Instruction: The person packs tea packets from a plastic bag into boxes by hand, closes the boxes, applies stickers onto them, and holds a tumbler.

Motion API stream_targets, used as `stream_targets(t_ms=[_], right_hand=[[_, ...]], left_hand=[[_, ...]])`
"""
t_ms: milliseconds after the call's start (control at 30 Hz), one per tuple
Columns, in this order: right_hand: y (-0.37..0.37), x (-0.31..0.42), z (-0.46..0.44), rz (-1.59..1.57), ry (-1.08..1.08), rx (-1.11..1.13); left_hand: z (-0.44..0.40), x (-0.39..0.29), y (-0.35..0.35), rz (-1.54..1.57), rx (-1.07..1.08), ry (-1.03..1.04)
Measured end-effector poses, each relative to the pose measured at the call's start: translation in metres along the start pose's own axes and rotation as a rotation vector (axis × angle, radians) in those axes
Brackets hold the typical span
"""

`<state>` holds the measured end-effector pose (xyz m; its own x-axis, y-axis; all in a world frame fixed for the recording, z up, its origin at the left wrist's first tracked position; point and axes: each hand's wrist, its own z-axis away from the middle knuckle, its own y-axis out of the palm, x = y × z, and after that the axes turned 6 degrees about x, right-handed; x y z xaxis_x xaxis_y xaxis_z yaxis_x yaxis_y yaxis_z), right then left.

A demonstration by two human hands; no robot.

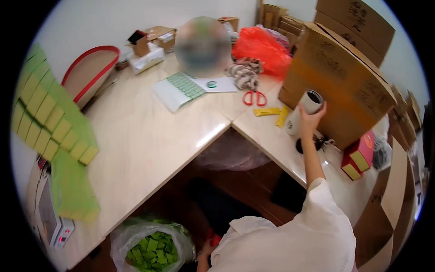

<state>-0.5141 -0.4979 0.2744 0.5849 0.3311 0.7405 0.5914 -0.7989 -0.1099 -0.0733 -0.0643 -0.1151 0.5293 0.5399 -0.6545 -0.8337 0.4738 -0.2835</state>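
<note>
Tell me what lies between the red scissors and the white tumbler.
In the head view, two yellow packets lie between the red scissors and the white tumbler.

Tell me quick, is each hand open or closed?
Left hand: by a red item; whether it's gripping cannot be told.
Right hand: closed on a white tumbler.

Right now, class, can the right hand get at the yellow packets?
Probably, if the right hand leaves the white cup: the yellow packets lie uncovered on the table close by.
</note>
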Motion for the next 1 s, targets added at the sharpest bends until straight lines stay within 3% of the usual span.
stream_targets(t_ms=[67,133,267,333,467,567,667,800,900,933,1000], right_hand=[[0.007,-0.02,-0.008,0.008,0.017,-0.026],[0.008,-0.025,-0.011,-0.051,0.056,0.009],[0.008,-0.008,-0.008,-0.237,0.056,0.071],[0.005,0.008,-0.005,-0.044,-0.007,0.076],[0.0,0.069,0.007,-0.053,-0.094,0.212],[0.002,0.128,0.032,-0.223,-0.13,0.411],[0.01,0.176,0.064,-0.415,-0.227,0.556],[0.022,0.236,0.105,-0.619,-0.362,0.935],[0.032,0.272,0.137,-0.902,-0.362,1.245],[0.034,0.291,0.15,-1.061,-0.327,1.237],[0.04,0.314,0.158,-1.192,-0.534,1.357]], left_hand=[[0.017,-0.007,-0.001,0.065,-0.076,-0.041],[0.029,-0.027,-0.008,0.022,-0.052,-0.27],[0.034,-0.006,-0.004,0.095,-0.136,-0.236],[0.037,0.007,0.0,0.13,-0.251,-0.185],[0.047,0.019,0.002,0.14,-0.413,-0.281],[0.048,0.037,0.006,0.141,-0.516,-0.295],[0.078,0.01,-0.004,0.142,-0.537,-0.374],[0.121,-0.007,-0.008,0.102,-0.646,-0.477],[0.151,-0.017,0.002,0.041,-1.023,-0.596],[0.157,-0.012,0.009,0.081,-1.141,-0.61],[0.171,-0.009,0.013,0.195,-1.254,-0.65]])
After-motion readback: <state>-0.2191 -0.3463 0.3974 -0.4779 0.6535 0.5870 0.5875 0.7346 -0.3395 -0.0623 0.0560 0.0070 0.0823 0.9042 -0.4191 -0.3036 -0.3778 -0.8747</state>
